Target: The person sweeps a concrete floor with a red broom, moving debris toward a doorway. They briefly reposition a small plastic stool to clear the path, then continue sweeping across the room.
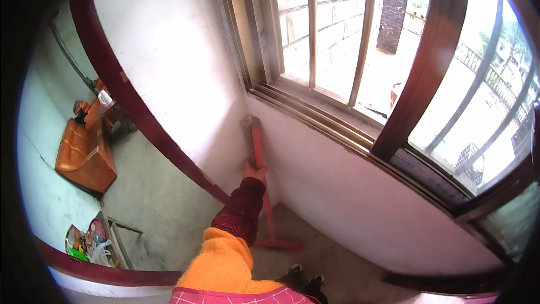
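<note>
My left hand [255, 172] is closed around the upper part of the red pole of a long-handled tool [268, 213], possibly a broom or floor squeegee. The pole stands nearly upright in the corner below the window, and its red crosspiece is low down by the floor near my feet. A brownish piece [249, 121], too unclear to name, is beside the pole's top end. A dark red cuff and an orange knitted sleeve cover my arm. My right hand is out of view.
A barred sliding window [314, 109] is above the white wall [337, 202]. Past a dark red door frame [147, 122] at left are a brown leather sofa [86, 156] and a small table [116, 236] with a box of goods. My shoes [314, 285] are at the bottom.
</note>
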Available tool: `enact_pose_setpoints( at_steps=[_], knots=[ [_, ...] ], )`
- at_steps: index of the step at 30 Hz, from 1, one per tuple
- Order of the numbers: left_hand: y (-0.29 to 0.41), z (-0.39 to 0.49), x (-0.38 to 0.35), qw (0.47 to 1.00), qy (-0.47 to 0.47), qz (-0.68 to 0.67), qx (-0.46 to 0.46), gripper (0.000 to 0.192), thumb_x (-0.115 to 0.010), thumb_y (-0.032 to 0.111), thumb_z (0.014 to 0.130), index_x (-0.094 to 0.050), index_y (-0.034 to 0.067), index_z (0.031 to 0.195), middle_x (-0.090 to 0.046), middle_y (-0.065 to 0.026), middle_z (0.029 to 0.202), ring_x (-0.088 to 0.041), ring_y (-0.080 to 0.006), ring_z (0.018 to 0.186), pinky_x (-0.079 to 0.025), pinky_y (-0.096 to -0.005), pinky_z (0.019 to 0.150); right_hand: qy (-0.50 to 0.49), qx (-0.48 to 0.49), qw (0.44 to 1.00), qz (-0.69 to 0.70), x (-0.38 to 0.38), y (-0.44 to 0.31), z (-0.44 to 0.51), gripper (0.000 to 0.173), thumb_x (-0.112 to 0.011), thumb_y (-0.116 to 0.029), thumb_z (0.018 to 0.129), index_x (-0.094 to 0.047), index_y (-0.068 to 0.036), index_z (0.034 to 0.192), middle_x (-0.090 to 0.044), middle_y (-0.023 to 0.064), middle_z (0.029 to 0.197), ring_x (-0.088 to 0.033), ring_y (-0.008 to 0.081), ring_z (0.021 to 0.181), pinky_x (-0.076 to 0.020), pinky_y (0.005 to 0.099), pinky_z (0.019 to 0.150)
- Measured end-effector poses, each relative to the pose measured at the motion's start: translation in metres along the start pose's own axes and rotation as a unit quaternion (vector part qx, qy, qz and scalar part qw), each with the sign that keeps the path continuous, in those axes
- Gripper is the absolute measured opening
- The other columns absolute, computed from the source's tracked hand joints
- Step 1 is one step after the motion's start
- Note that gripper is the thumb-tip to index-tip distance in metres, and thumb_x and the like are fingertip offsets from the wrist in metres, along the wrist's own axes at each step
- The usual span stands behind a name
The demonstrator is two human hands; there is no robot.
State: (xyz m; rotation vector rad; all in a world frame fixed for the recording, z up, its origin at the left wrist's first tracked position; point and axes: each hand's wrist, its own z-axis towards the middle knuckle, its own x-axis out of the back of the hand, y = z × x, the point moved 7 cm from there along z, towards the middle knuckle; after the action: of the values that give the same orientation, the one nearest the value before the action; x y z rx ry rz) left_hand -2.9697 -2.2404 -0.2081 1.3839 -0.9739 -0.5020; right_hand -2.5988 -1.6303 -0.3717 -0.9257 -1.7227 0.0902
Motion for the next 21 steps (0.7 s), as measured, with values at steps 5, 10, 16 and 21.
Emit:
enact_pose_setpoints(
  at_steps=[5,10,16,21],
  knots=[
    [0.016,-0.006,0.002,0.994,0.047,0.017,-0.101,0.071,-0.074,0.015,0.065,-0.037,-0.005,0.123,-0.054,-0.0193,0.098,-0.057,-0.0248,0.088,-0.048,-0.0356,0.075,-0.064,0.005,0.998,-0.017,0.002,-0.013,0.039,0.017,-0.067,-0.017,0.070,-0.055,-0.005,0.068,-0.056,0.0142,0.065,-0.056,0.0323,0.061,-0.0445,0.0400,0.056],
    [-0.032,0.022,-0.012,0.990,-0.010,0.083,-0.115,0.067,-0.076,0.010,0.061,-0.042,-0.002,0.118,-0.054,-0.0136,0.097,-0.055,-0.0210,0.085,-0.049,-0.0341,0.071,-0.118,0.003,0.992,-0.039,0.016,0.010,0.039,0.017,-0.067,-0.018,0.071,-0.057,-0.005,0.069,-0.057,0.0143,0.066,-0.057,0.0325,0.062,-0.0449,0.0403,0.057],
    [-0.118,0.059,-0.013,0.996,-0.041,-0.085,0.005,0.040,-0.073,0.002,0.065,-0.048,0.003,0.096,-0.051,-0.0054,0.086,-0.051,-0.0175,0.073,-0.049,-0.0326,0.065,-0.212,0.032,0.976,-0.033,0.037,0.060,-0.015,0.017,-0.067,-0.020,0.072,-0.058,-0.006,0.070,-0.058,0.0144,0.067,-0.058,0.0326,0.064,-0.0454,0.0407,0.058],
    [-0.102,0.060,0.003,0.997,0.042,0.060,-0.037,0.040,-0.073,0.008,0.070,-0.052,-0.001,0.103,-0.057,-0.0097,0.093,-0.056,-0.0214,0.080,-0.050,-0.0347,0.073,-0.274,0.046,0.961,-0.002,0.027,0.078,-0.044,0.018,-0.066,-0.022,0.073,-0.059,-0.006,0.070,-0.059,0.0145,0.068,-0.059,0.0327,0.065,-0.0459,0.0410,0.059]
  ],
)
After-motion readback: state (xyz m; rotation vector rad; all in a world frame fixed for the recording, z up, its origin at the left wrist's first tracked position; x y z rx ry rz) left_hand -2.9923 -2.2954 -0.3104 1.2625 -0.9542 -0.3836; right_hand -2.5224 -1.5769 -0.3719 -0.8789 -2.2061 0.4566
